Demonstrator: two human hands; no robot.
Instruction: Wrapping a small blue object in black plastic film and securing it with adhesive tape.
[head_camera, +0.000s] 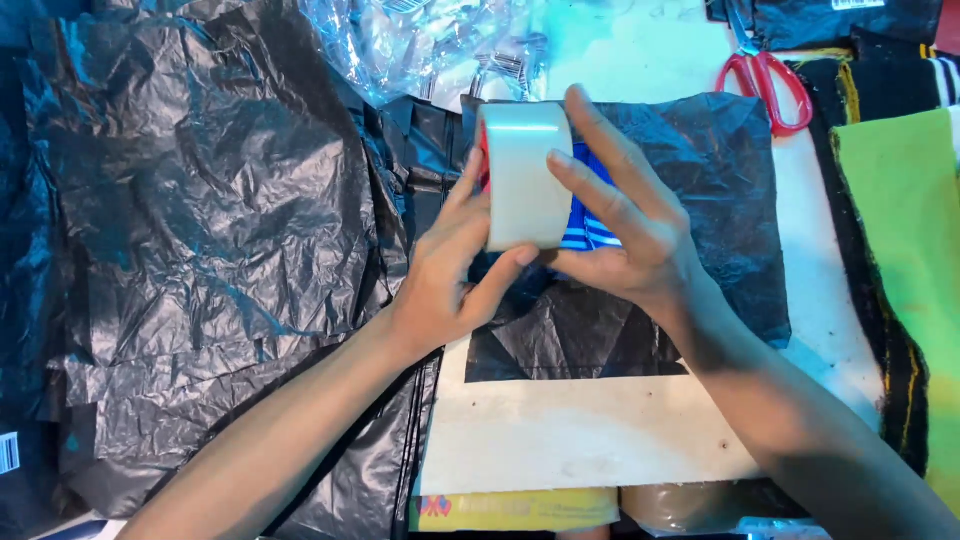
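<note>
We hold the tape roll (527, 178) between left hand (455, 270) and right hand (625, 225), both closed on its sides, above the black plastic bag (700, 200), right fingers (590, 190) feeling its face, probably for the end

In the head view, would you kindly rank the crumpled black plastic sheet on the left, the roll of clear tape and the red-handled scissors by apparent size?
1. Crumpled black plastic sheet, by far the largest.
2. Roll of clear tape, held up in both hands nearer the camera, so it may look oversized.
3. Red-handled scissors, partly cut off at the top edge.
</note>
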